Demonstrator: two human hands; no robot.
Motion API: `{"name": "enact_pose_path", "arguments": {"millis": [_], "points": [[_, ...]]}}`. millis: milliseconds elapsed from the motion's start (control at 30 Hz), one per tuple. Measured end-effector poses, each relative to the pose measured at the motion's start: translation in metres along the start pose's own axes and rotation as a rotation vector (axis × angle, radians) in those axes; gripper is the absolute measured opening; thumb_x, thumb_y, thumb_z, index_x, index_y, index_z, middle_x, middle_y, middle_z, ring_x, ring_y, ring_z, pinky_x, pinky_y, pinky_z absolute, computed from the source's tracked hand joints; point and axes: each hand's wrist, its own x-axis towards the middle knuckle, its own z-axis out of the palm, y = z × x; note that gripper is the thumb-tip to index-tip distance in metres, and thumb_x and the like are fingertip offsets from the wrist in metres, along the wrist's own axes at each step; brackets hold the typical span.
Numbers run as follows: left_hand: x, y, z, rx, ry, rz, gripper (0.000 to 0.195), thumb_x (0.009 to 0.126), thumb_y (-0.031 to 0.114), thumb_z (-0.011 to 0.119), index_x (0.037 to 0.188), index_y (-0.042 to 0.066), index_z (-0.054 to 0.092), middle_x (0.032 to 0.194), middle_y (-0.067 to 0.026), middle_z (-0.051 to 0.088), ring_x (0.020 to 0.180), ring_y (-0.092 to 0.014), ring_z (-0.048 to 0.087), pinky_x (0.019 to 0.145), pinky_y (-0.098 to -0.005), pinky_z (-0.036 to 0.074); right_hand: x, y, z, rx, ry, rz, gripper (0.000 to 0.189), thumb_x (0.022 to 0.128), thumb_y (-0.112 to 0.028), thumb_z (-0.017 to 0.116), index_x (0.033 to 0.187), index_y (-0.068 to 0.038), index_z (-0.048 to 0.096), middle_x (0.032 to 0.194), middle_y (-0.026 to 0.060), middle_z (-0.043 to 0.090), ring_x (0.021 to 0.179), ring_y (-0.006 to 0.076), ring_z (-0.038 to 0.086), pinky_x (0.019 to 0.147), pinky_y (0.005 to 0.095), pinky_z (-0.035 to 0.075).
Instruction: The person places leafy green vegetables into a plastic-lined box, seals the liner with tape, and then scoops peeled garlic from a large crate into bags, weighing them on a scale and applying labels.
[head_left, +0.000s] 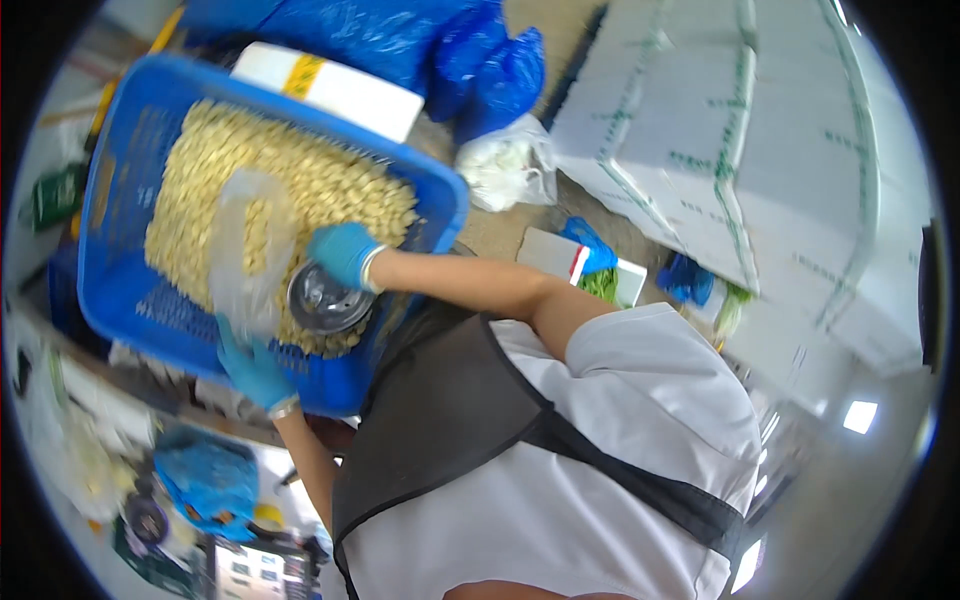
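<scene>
A blue plastic crate (277, 86) holds a broad heap of pale yellow pieces that look like peeled garlic cloves (217, 142). Above them a clear plastic bag (229, 240) stretches out, with some pale pieces visible through or behind it. My left hand (259, 371), in a blue glove, grips the bag's near end at the crate's side. In a matching glove, my right hand (341, 253) has hold of a round metal bowl (326, 300) by its rim. The bowl rests low over the heap with its shiny inside showing. My right fingertips are partly hidden.
Behind the crate are a white foam box (352, 94) with yellow tape and blue plastic sheeting (360, 37). A white plastic bag (506, 165) lies on the floor to the right. Large white printed boxes (675, 112) stand beyond. A blue bag (210, 480) and a screen (259, 570) are at lower left.
</scene>
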Motion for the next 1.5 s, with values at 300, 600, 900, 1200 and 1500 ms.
{"name": "enact_pose_path", "arguments": {"millis": [300,600,900,1200,1500], "points": [[-0.022,-0.017,-0.006,0.25,-0.063,0.198,0.049,0.086,0.007,0.06,0.134,0.006,0.053,0.125,-0.0191,0.058,0.108,-0.034,0.058,0.088,-0.0396,0.049,-0.128,0.019,-0.044,-0.066,0.519,0.113,0.068,0.08,-0.028,0.068,0.138,-0.007,0.04,0.098,0.0141,0.058,0.076,0.0271,0.06,0.062,0.0394,0.046],[-0.032,-0.026,-0.01,0.273,0.016,0.351,0.041,0.088,0.012,0.059,0.129,0.007,0.058,0.117,-0.0179,0.06,0.1,-0.032,0.06,0.085,-0.0399,0.049,-0.141,0.033,-0.01,-0.103,0.694,-0.037,0.027,0.087,-0.028,0.056,0.109,-0.014,0.065,0.066,0.007,0.058,0.058,0.0256,0.057,0.056,0.0399,0.041],[-0.035,-0.024,-0.011,0.083,0.031,0.392,0.039,0.093,0.016,0.053,0.128,0.0,0.057,0.117,-0.0208,0.06,0.1,-0.033,0.059,0.088,-0.039,0.046,-0.15,0.023,-0.004,-0.044,0.849,-0.038,0.031,0.088,-0.023,0.057,0.116,-0.011,0.062,0.073,0.0086,0.061,0.064,0.0288,0.058,0.058,0.0422,0.042],[-0.034,-0.033,-0.002,0.304,0.206,0.434,0.039,0.096,0.025,0.055,0.123,-0.003,0.059,0.123,-0.0215,0.058,0.112,-0.035,0.055,0.096,-0.0433,0.043,-0.288,0.15,0.062,0.611,1.105,0.62,0.051,0.087,-0.012,0.058,0.137,-0.012,0.047,0.115,0.0154,0.061,0.097,0.0292,0.062,0.082,0.0386,0.051],[-0.02,-0.069,-0.003,0.365,0.427,-0.055,0.074,0.088,0.041,0.066,0.139,-0.007,0.04,0.14,-0.0274,0.042,0.116,-0.035,0.051,0.101,-0.0415,0.04,-0.34,0.498,0.269,0.579,0.344,1.212,0.075,0.082,-0.036,0.063,0.143,-0.001,0.034,0.137,0.0242,0.047,0.123,0.0385,0.049,0.103,0.0437,0.039]]}}
